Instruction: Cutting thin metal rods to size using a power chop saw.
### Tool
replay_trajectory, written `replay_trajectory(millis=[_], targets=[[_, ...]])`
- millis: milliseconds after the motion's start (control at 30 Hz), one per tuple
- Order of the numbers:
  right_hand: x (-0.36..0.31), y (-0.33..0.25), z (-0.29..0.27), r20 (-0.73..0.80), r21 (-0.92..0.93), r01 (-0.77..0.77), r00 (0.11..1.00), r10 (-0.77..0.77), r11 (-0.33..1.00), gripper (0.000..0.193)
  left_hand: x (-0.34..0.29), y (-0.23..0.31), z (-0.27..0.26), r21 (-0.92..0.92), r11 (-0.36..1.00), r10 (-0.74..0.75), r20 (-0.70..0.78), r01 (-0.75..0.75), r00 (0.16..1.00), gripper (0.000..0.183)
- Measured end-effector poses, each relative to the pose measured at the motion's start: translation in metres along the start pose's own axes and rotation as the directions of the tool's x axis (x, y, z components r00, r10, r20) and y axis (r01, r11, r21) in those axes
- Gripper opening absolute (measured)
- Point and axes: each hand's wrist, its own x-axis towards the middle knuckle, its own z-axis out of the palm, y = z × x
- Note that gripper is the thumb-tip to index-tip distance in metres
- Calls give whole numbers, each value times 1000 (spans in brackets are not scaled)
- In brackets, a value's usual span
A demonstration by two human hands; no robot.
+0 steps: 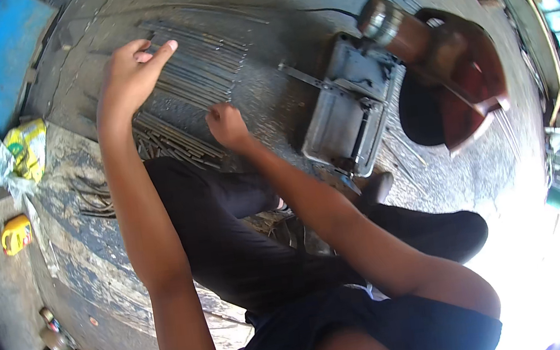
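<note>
Both my hands are out in front over the floor, at the metal rods. My left hand [131, 71] is raised by the upper left of the row of rods [204, 69] — thumb standing out, fingers part curled, a gap between them, nothing visible in the grasp. My right hand [226, 124] is near the row's lower right end, fingers folded in towards the palm; blur and the angle hide the inside, so I cannot tell whether it has hold of anything, nor whether it touches a rod. The row lies spread out roughly side by side on the grey floor; a denser bundle of rods [175, 142] sits nearer me, beside my bent leg [205, 191]. To the right, well apart from the left hand, stands a machine with a metal base [340, 122], a brown motor [409, 33] and a dark red guard [484, 97]. Step in hand, as I judge it: handling or sorting the rods. A next move on them would call for a pinch on one rod only, lifted level, since neighbours lie close enough to drag along — and for its far end to clear the machine's base
</note>
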Motion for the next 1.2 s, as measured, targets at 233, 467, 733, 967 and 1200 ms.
replay_trajectory(millis=[233, 467, 733, 967, 1200], targets=[[-176, -29, -84, -147, -48, -98, 985, 90, 994, 22, -12, 62, 21, -140, 983, 124, 32, -118, 992, 76], [-304, -65, -212, 281, -353, -269, 883, 376, 896, 31, -49, 154, 71, -392, 843, 350, -121, -368, 929, 59], [-443, -138, -387, -110, 103, -2, 994, 13, 995, 30, -92, 255, 124, -597, 560, 657, -102, -574, 747, 48], [-511, -31, -520, -895, 347, 249, 378, 239, 904, 35, -104, 334, 161, -680, 537, 707, 40, -499, 706, 66], [-436, 223, -508, -688, 45, -592, 565, 455, 805, 49, -98, 368, 193, -613, 662, 624, 130, -432, 771, 65]])
